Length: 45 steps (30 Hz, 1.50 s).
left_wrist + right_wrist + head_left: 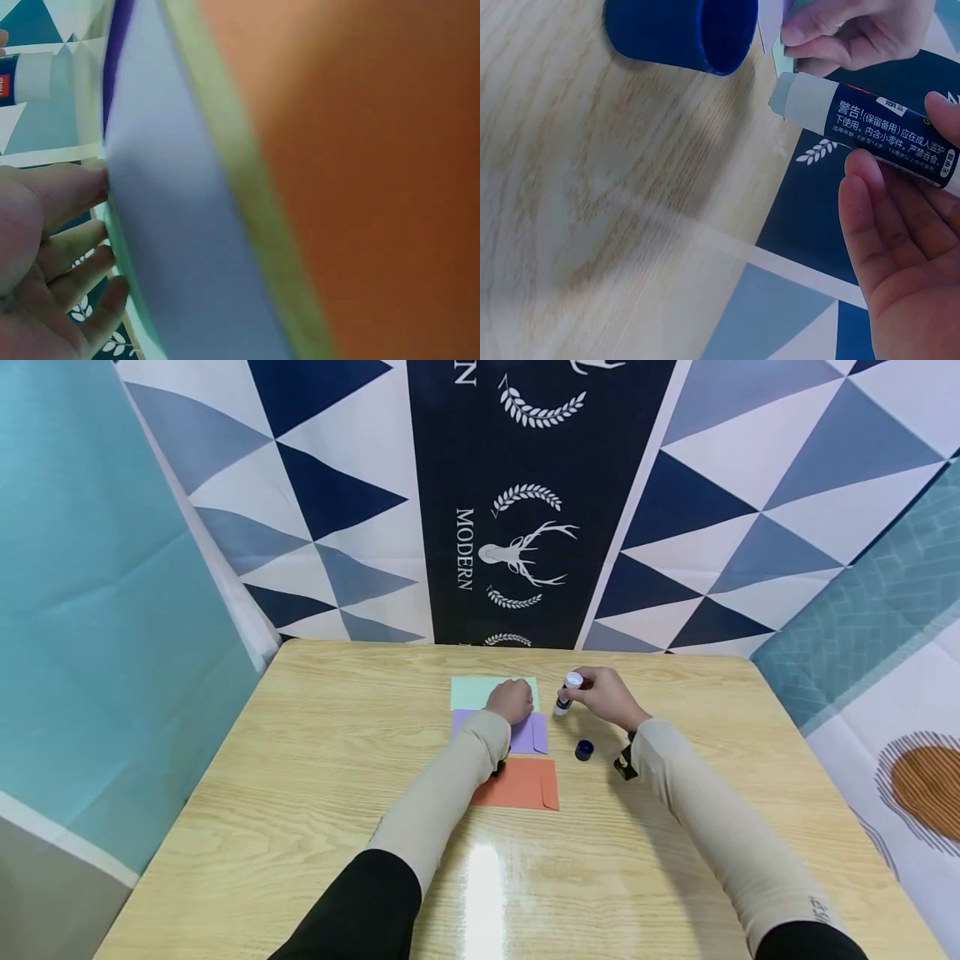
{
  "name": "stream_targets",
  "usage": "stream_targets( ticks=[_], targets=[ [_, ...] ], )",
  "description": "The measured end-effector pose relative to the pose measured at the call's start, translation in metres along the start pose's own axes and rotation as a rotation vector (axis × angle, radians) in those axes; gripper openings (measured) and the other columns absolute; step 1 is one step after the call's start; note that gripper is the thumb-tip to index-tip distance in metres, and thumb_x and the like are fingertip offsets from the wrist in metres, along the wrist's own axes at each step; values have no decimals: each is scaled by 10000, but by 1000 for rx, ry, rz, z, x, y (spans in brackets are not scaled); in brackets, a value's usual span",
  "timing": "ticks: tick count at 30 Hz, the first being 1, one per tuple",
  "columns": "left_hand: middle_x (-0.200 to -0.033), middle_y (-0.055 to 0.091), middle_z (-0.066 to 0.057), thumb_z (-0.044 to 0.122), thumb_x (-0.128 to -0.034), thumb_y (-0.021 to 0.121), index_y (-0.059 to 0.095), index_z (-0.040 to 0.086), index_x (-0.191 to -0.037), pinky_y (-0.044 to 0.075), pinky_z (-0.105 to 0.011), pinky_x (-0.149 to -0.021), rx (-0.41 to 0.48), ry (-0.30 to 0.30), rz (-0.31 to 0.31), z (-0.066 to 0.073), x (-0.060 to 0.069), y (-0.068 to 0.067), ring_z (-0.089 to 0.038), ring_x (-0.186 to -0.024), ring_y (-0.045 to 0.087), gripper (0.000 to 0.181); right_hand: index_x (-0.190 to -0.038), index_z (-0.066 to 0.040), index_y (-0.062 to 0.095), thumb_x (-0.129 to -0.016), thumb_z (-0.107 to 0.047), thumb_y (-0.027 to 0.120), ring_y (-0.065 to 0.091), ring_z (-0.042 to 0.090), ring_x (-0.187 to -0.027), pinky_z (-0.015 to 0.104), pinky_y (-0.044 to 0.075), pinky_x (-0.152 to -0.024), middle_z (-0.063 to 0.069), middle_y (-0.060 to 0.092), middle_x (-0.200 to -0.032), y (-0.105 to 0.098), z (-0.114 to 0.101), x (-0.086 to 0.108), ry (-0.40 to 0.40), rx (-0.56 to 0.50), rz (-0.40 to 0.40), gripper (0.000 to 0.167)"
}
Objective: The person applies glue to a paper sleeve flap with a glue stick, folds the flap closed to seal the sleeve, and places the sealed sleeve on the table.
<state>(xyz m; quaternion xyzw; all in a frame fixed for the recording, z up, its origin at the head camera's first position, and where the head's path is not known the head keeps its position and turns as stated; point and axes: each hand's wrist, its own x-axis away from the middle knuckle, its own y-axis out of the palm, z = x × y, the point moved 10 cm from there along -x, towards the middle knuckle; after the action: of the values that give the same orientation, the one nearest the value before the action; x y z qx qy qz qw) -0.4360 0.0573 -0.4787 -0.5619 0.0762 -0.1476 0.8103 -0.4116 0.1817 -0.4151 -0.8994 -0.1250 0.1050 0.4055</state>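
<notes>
My right hand [609,696] grips an uncapped glue stick [892,127] with a dark blue label, its pale tip pointing down toward the table. To the left, my left hand [512,700] is over the mint green envelope [474,692] and the purple envelope [529,735]. In the right wrist view, the left hand's thumb and finger [821,26] pinch the green paper's edge. The orange envelope [521,783] lies nearest the body, partly under the left forearm. A blue cap [584,750] stands on the table, right of the envelopes.
The wooden table [337,727] reaches back to a patterned cloth [360,585]. A teal cloth [97,568] hangs at the left, and more patterned cloth hangs at the right.
</notes>
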Motion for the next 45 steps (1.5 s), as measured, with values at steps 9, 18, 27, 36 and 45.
stream_targets(
  ticks=[9,18,27,36,45],
  targets=[
    [-862,692,3,179,-920,651,678,114,-858,504,-283,-756,-9,34,8,0,4,1,-144,-802,628,94,-1003,-41,719,-900,-244,703,604,181,-787,301,484,-701,143,712,-944,-5,3,5,27,-36,37,228],
    [-992,678,6,185,-928,633,724,152,-879,517,-301,-820,-53,51,25,3,10,-2,-169,-975,605,109,-992,-39,716,-892,-245,718,631,225,-796,284,490,-688,148,713,-933,-6,3,9,22,-68,53,229],
    [-931,696,3,126,-913,635,725,123,-857,511,-251,-796,7,93,24,0,11,-2,-124,-858,626,106,-989,-46,713,-894,-256,710,593,173,-758,275,475,-664,132,705,-919,-9,4,15,30,-49,55,230],
    [-1024,738,3,136,-919,631,765,140,-962,504,-295,-930,43,138,70,4,16,-15,-198,-1031,637,141,-997,-46,714,-891,-261,710,584,168,-764,276,473,-667,130,709,-928,-14,1,17,30,-58,63,240],
    [-998,743,7,160,-934,598,755,146,-950,525,-301,-866,18,133,86,3,31,-24,-166,-967,665,158,-1015,-37,710,-888,-266,716,593,140,-776,248,484,-681,142,708,-961,-16,0,19,23,-79,67,262]
  ],
)
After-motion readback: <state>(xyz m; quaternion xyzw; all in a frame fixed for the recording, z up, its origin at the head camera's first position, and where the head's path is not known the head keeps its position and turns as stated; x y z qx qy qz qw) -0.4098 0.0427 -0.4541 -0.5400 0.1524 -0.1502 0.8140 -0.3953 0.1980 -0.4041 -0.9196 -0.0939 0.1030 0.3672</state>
